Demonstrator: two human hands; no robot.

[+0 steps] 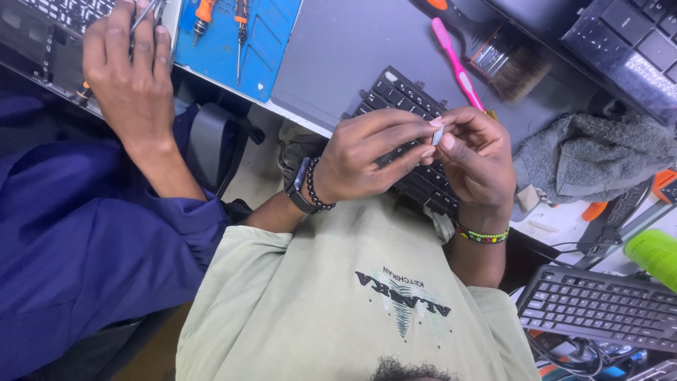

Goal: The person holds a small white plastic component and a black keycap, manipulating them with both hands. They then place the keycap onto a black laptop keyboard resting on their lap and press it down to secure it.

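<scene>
My left hand (367, 152), with a watch and a dark bead bracelet on its wrist, and my right hand (479, 162), with a coloured bead bracelet, meet in front of my chest. Between their fingertips they pinch a small white piece (438, 134); I cannot tell what it is. Right under the hands a black laptop keyboard (398, 92) lies loose at the edge of the grey desk (338, 49), partly hidden by my fingers.
A co-worker's hand (130, 70) in a blue sleeve holds tweezers over another keyboard at the top left. Nearby are a blue mat (271, 32) with screwdrivers, a pink toothbrush (455, 63), a bristle brush (511, 67), a grey cloth (592, 155) and a black keyboard (599, 307).
</scene>
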